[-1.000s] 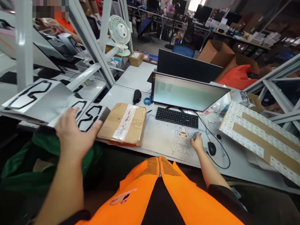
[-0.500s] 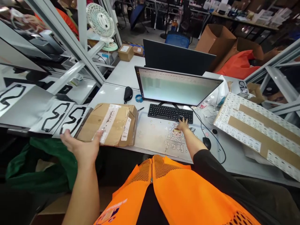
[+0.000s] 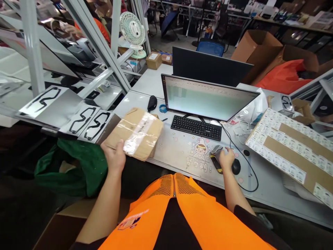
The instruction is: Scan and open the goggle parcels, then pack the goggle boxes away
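Note:
My left hand point(image 3: 114, 157) grips the near left edge of a taped cardboard box point(image 3: 145, 130), thumb on top and the fingers hidden beneath. The box is tilted, and a strip of white label and clear tape runs across its top. On the desk's right side, my right hand point(image 3: 226, 159) is closed at a grey, black and yellow hand tool point(image 3: 215, 163). Its fingers cover part of that tool, so its exact kind cannot be made out. A black mouse point(image 3: 236, 167) lies just right of this hand.
A keyboard point(image 3: 196, 127) sits before a lit monitor point(image 3: 208, 99). White product boxes point(image 3: 83, 120) line the left side, above a green sack point(image 3: 70, 166). A large cardboard sheet with labels point(image 3: 291, 149) lies at the right. Blue tape point(image 3: 163, 108) and a black pouch point(image 3: 152, 103) are behind the box.
My left hand has closed on the box edge, and the box now tilts. My right hand has left the keyboard and moved nearer to me, onto the hand tool. The view has shifted left.

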A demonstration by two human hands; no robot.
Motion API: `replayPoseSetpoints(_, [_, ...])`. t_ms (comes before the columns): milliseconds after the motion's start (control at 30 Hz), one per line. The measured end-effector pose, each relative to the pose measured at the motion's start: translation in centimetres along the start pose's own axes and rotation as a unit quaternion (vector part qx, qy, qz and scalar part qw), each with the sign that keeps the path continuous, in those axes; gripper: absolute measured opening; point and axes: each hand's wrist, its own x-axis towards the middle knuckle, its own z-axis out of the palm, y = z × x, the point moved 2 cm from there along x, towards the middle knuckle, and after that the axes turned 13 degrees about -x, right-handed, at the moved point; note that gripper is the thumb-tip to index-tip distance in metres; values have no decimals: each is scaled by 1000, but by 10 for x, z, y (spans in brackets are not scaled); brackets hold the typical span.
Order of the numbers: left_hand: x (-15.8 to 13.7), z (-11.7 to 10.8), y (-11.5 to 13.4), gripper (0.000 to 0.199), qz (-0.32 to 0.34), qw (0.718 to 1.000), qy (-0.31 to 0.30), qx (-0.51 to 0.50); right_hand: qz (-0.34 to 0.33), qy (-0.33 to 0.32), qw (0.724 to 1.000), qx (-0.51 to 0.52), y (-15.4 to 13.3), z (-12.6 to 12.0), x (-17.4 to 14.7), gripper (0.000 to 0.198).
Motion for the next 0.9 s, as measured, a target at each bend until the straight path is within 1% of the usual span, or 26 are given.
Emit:
replayPoseSetpoints(67, [-17,7,17,56,38,999,-14,13,42,-16,998,-37,27,-2,-15,55])
replayPoseSetpoints(100, [-26,13,26,54,58,997,-41,16,54,-34,996,-55,37,-1,-22,57])
replayPoseSetpoints(133, [-35,20,33,53,78,993,-81,19,61,-51,994,-69,44,-1,-27,61])
replayPoseSetpoints(200, [-56,38,42,52,110,981,-161,22,62,-95,990,-89,48,3,-35,70])
replayPoseSetpoints(267, [-79,57,40,51,120,966,-230,17,62,-159,979,-108,43,8,-38,77])
replayPoseSetpoints(333, [-102,79,27,49,107,953,-285,7,65,-219,965,-126,33,13,-36,79])
replayPoseSetpoints(367, [-112,91,17,47,91,948,-305,4,68,-237,960,-132,28,16,-34,77])
replayPoseSetpoints(433, [-128,114,-7,39,40,941,-335,7,74,-242,958,-138,20,21,-30,72])
replayPoseSetpoints(467, [-132,124,-21,33,6,940,-340,15,77,-240,957,-140,17,23,-28,69])
replayPoseSetpoints(533, [-133,140,-45,21,-58,939,-336,35,83,-234,959,-141,14,25,-26,68])
replayPoseSetpoints(567, [-131,144,-54,17,-81,939,-332,44,85,-231,959,-140,14,26,-25,69])
replayPoseSetpoints(600, [-127,146,-62,15,-92,938,-332,49,85,-229,959,-141,13,25,-23,71])
replayPoseSetpoints(633, [-123,145,-68,17,-90,936,-337,48,88,-225,960,-140,14,24,-22,72])
replayPoseSetpoints(700, [-117,136,-77,29,-59,931,-358,29,91,-198,968,-121,13,20,-19,69])
replayPoseSetpoints(767, [-116,120,-87,53,-44,923,-383,-5,62,-165,983,-52,7,17,-22,64])
replayPoseSetpoints(800, [-119,112,-94,69,-54,915,-400,-24,32,-158,987,1,1,16,-26,62])
replayPoseSetpoints(833, [-123,105,-103,89,-79,902,-422,-42,-4,-162,985,63,-7,17,-34,61])
replayPoseSetpoints(867, [-129,100,-111,110,-111,886,-446,-59,-35,-184,974,127,-17,18,-44,63])
replayPoseSetpoints(900, [-135,98,-119,130,-144,870,-465,-75,-54,-218,956,188,-28,21,-55,68])
